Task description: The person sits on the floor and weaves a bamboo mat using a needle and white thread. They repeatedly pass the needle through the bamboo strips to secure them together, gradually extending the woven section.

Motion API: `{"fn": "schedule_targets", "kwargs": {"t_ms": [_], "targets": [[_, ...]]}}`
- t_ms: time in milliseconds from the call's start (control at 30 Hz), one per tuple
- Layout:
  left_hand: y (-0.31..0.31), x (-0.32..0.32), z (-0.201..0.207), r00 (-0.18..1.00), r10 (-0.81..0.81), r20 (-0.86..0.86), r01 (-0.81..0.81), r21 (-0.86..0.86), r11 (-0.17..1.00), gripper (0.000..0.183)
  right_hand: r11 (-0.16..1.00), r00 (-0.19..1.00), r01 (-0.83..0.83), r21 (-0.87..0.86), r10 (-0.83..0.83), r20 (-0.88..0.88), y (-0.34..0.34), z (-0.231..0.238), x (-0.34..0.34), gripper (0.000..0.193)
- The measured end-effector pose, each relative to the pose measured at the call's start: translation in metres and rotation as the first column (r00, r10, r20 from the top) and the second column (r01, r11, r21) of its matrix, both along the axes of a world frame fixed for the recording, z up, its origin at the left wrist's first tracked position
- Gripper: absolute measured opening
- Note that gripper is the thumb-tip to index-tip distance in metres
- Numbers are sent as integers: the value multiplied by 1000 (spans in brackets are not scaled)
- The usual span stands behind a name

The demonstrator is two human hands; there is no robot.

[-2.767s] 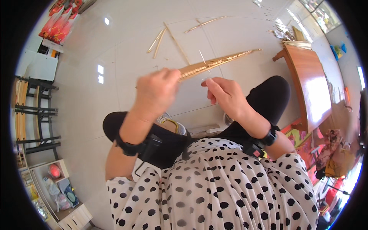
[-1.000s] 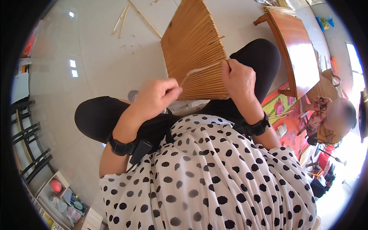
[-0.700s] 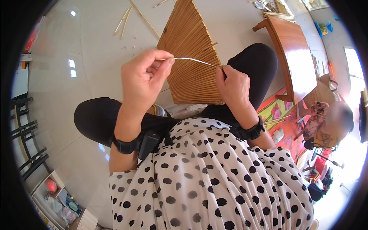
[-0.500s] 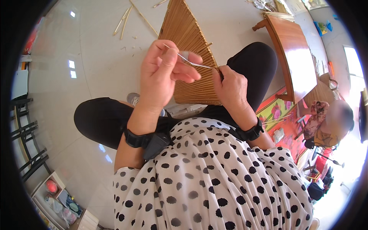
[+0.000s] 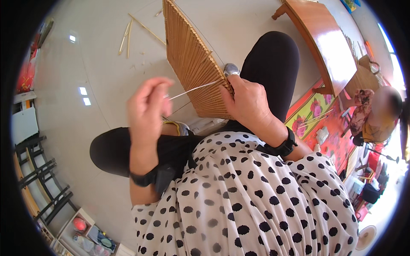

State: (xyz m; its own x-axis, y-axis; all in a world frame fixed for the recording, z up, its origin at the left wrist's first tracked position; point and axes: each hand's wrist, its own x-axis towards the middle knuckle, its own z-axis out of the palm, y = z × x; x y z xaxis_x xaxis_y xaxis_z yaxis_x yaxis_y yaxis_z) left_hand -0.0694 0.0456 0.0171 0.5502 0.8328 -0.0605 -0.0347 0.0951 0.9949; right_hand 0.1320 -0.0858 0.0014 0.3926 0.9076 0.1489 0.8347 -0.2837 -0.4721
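A mat of thin brown sticks [image 5: 188, 64], laid side by side and bound together, stands tilted in front of my lap. My right hand [image 5: 247, 99] is closed on its right edge, thumb on the near face and the other fingers mostly hidden. From that edge a white cord [image 5: 192, 90] stretches leftward across the sticks to my left hand [image 5: 149, 109]. Motion blurs the left hand, but its fingers look pinched together on the cord. One stick end [image 5: 209, 54] pokes out a little above the right hand.
Loose sticks [image 5: 129, 38] and small scraps lie on the shiny floor beyond the mat. A low wooden table [image 5: 316, 38] stands at the far right, with a seated person [image 5: 378, 113] past it. Black metal racks [image 5: 38, 170] line the left, above a box of odds and ends [image 5: 87, 232].
My left hand has moved left and down, and more cord now spans the gap between the hands. The mat and right hand have shifted slightly left and down in view.
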Motion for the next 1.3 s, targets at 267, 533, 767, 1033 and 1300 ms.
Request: {"fn": "schedule_targets", "kwargs": {"t_ms": [267, 533, 767, 1033, 1300], "targets": [[7, -89, 9, 978, 185, -101, -175, 102, 979, 15, 998, 1000, -3, -68, 1, -30, 4, -4, -12, 30], [27, -72, -1, 951, 291, 109, -294, 9, 956, 19, 1000, 996, 16, -17, -14, 90, 11, -1, -4, 26], [0, -12, 12, 975, 55, -215, 6, 273, 962, 8, 999, 999, -41, 16, 42, -17, 17, 1, 5, 18], [-23, 30, -25, 945, 54, -321, 170, 629, 759, 12, 1000, 1000, -11, -17, 10, -8, 12, -2, 3, 18], [-26, 31, -29, 934, 58, -353, 202, 654, 729, 11, 1000, 999, 6, -7, -6, -35, 12, -1, 1, 18]]}}
